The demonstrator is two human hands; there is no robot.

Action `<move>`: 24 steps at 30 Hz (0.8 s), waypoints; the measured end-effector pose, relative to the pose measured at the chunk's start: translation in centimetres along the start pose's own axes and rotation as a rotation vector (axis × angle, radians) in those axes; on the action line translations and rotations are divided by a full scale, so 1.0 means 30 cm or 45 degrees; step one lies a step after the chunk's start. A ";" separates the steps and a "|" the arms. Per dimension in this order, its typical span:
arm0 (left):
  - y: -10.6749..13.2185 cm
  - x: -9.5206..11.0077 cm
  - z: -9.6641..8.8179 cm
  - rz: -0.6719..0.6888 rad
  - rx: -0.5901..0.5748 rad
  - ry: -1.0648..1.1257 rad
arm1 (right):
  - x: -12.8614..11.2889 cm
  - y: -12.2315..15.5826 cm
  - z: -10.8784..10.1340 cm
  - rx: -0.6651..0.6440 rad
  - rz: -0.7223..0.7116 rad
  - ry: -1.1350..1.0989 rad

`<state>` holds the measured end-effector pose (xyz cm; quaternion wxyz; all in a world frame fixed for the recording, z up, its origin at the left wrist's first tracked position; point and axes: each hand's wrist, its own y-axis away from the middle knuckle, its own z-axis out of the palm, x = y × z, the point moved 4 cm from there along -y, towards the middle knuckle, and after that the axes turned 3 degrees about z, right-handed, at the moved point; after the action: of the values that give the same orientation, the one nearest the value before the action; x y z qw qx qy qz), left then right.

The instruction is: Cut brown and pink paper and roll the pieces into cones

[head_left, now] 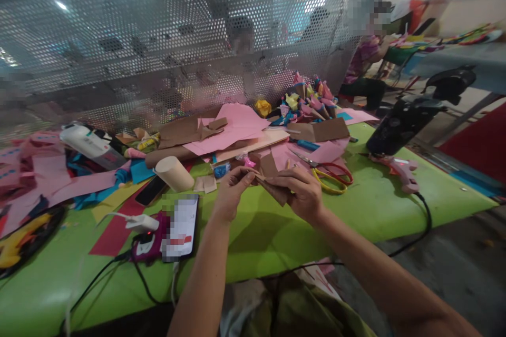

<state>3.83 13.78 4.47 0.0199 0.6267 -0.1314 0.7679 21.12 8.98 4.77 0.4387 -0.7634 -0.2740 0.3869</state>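
A piece of brown paper [274, 189] is held between my two hands above the green table. My left hand [234, 189] pinches its upper left end between thumb and fingers. On the other side, my right hand [302, 189] grips it with the fingers laid over its face; the right thumb is hidden. The paper looks folded or rolled, tapering toward the left hand. Just behind my hands lie a small pink piece [245, 160] and a blue wrapped bit [221, 169]. Scissors [332, 176] with red and yellow handles rest right of my right hand.
A pink glue gun [401, 168] with a black cord lies at right, near a dark stand [403, 121]. A cardboard tube [174, 172], phone [181, 226] and power strip [152, 242] sit at left. Coloured paper [241, 124] lines the perforated metal screen [158, 47]. A person [366, 58] sits beyond.
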 end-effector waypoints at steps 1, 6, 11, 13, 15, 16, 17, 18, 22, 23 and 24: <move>-0.001 -0.003 -0.001 0.001 0.006 0.001 | -0.001 0.000 -0.001 0.001 0.006 -0.005; -0.001 -0.018 0.000 -0.014 0.004 0.049 | -0.007 -0.002 -0.003 0.010 0.033 -0.033; 0.011 -0.030 0.031 -0.098 -0.127 0.100 | -0.007 -0.009 -0.006 0.046 0.102 -0.065; 0.015 -0.039 0.042 -0.121 -0.166 0.113 | -0.008 -0.012 -0.007 0.070 0.100 -0.089; 0.015 -0.050 0.044 -0.126 -0.162 0.136 | -0.010 -0.014 -0.006 0.074 0.092 -0.074; 0.013 -0.055 0.042 -0.126 -0.147 0.147 | -0.012 -0.014 -0.005 0.064 0.086 -0.053; 0.012 -0.061 0.040 -0.129 -0.129 0.156 | -0.013 -0.015 -0.003 0.048 0.081 -0.029; 0.011 -0.066 0.037 -0.135 -0.111 0.164 | -0.014 -0.014 -0.001 0.033 0.074 -0.009; 0.009 -0.075 0.031 -0.164 -0.091 0.195 | -0.012 -0.009 0.000 0.023 0.077 0.004; 0.009 -0.073 0.032 -0.162 -0.098 0.195 | -0.010 -0.007 0.000 0.030 0.088 -0.004; 0.009 -0.071 0.032 -0.158 -0.105 0.190 | -0.008 -0.005 0.001 0.033 0.101 -0.013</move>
<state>5.16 13.58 2.55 0.1029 0.5735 -0.1219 0.8035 20.96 8.86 4.97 0.4316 -0.7659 -0.2406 0.4114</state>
